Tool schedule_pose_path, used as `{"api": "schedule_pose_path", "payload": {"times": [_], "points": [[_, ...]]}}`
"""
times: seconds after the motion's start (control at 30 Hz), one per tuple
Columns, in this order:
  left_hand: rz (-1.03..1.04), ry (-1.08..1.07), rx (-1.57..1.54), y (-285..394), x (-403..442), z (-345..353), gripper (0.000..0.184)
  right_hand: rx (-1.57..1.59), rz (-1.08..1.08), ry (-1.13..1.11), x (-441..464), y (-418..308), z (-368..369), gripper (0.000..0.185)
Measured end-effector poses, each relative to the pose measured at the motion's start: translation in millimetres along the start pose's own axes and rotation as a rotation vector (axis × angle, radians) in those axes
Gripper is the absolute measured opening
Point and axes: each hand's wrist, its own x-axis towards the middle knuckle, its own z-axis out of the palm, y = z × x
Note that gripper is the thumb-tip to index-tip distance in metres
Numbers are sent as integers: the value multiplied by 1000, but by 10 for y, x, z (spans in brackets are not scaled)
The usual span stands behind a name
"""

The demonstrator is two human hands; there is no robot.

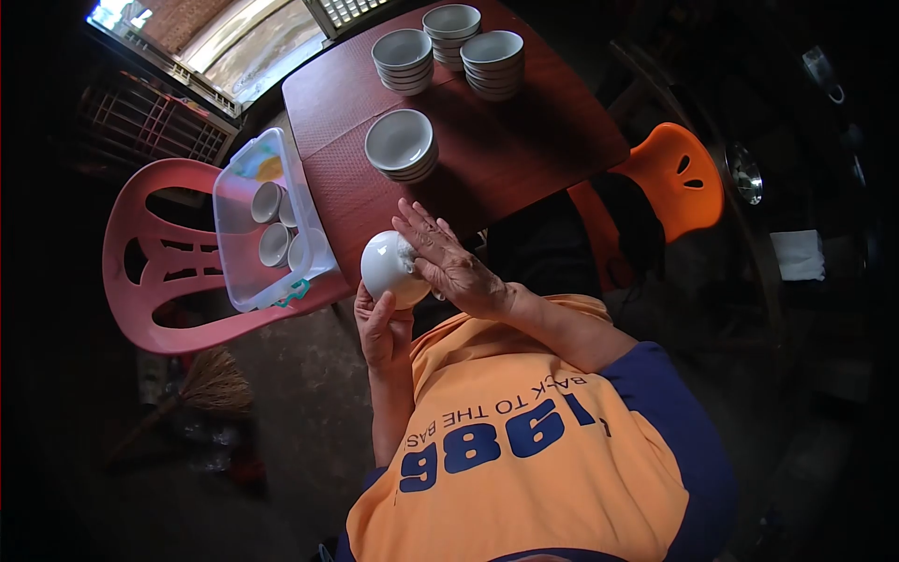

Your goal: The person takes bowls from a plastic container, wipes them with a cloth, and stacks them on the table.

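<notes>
A white bowl (382,265) is tilted in front of my chest, its rounded outside turned upward. My left hand (381,328) grips it from below, with the thumb on its near side. On the bowl's right side, my right hand (449,267) presses a small crumpled white wad (406,251) against the surface. Whether that wad is cloth or tissue I cannot tell. A short stack of white bowls (401,148) stands on the red table (328,140) just beyond my hands.
Three more bowl stacks stand at the table's far end, including a left stack (403,61). A clear plastic bin (229,211) with several small cups (273,245) sits on a pink chair (140,309). An orange chair (688,206) is at right; a straw broom (215,384) lies lower left.
</notes>
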Motion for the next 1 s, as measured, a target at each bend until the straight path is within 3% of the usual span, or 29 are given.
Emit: {"api": "schedule_pose_path", "payload": {"times": [0.1, 0.2, 0.27, 0.33, 0.37, 0.43, 0.53, 0.57, 0.63, 0.67, 0.73, 0.77, 0.8, 0.9, 1.0], "points": [[3, 28, -73, 15, -11, 0, 43, -37, -122, 38, -6, -131, 45, 56], [29, -26, 19, 98, -10, 55, 43, -17, -99, 20, 54, -85, 7, 56], [38, -18, 26, 114, -7, 1, 42, -31, -161, 116, 102, 11, -17, 52], [13, 14, 46, 134, -13, -47, 38, 300, 89, 257, 102, 24, -83, 47], [12, 15, 47, 148, 1, -10, 38, 372, 81, 327, 132, -24, -89, 42], [8, -33, 343, 149, -4, 84, 34, 51, -168, 282, 141, -196, -69, 38], [-2, -87, 430, 144, -67, 104, 29, -367, -397, 171, 122, -195, 143, 16], [-12, -260, 529, 208, -48, 98, 28, -379, -395, 218, 144, -158, 107, 13], [-83, -235, 587, 261, -117, 146, 28, -319, -178, 151, 181, -17, -14, 11], [-156, -209, 648, 298, -146, 203, 29, -370, -412, 165, 207, 301, 14, 10], [-140, -259, 626, 309, -159, 163, 31, 48, -303, -42, 212, 674, -4, 13], [-139, -287, 621, 294, -155, 127, 31, 428, 241, -150, 172, 357, -136, 14], [-135, -316, 614, 283, -134, 130, 32, 423, 238, -150, 193, 341, -137, 14], [-246, -249, 608, 289, -103, 214, 31, -117, -366, 74, 240, 162, -107, 15], [-202, -333, 767, 330, -95, 139, 29, -312, -399, 134, 234, -182, -70, 15]]}}
